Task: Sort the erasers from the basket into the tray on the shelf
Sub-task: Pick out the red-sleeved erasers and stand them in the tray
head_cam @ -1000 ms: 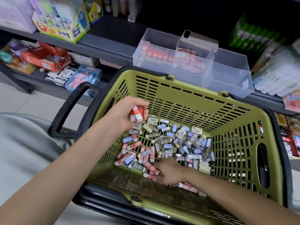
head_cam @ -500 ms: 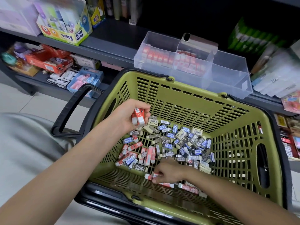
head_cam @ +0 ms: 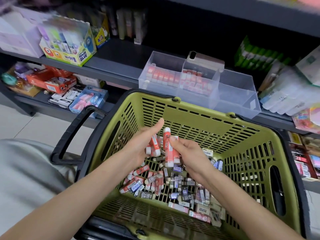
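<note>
An olive-green basket (head_cam: 195,116) holds a heap of erasers (head_cam: 166,184) in red, blue and grey sleeves. My left hand (head_cam: 142,144) hovers over the heap, thumb up, holding red erasers (head_cam: 154,146) in its palm. Beside it, my right hand (head_cam: 188,153) pinches a long red eraser (head_cam: 168,148) upright, close against the left palm. Behind the basket, on the shelf, stands a clear divided tray (head_cam: 239,99). Its left and middle compartments hold rows of red erasers (head_cam: 174,78); the right compartment looks bare.
The basket's black handle (head_cam: 72,134) hangs down on its left. A Power Glue box (head_cam: 69,49) stands on the grey shelf (head_cam: 110,70) to the tray's left, white packs (head_cam: 287,94) to its right. Red boxes and a blue tray (head_cam: 88,101) lie on the lower shelf.
My right hand has lifted from the bottom of the basket with a long red eraser and come up to the left hand. The left hand still holds its red erasers, palm more open.
</note>
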Demonstrator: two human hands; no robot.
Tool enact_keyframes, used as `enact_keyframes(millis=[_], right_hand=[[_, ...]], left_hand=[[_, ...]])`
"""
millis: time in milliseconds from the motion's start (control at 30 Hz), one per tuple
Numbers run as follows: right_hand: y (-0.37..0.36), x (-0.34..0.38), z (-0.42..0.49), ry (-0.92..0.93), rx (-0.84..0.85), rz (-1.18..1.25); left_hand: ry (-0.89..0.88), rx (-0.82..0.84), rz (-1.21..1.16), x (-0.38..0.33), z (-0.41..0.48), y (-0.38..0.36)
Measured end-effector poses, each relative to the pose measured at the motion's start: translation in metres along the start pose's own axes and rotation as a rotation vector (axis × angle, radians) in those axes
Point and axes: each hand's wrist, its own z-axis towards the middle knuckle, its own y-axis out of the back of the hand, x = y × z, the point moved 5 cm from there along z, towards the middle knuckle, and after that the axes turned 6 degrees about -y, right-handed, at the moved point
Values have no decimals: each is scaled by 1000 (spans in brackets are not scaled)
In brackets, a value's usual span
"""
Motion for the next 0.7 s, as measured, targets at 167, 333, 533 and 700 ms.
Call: enact_keyframes(millis=[167,333,533,700], right_hand=[[-19,26,-8,49,-13,-105],[-20,40,-14,114,62,-150],[10,33,-12,338,-246,-125],[4,-85,4,-248,95,-620]], left_hand=[[-32,104,-140,5,4,-14],[-116,157,-164,0,11,-11],[-47,172,-183,-4,6,-11],[-51,122,-346,-19,5,2]])
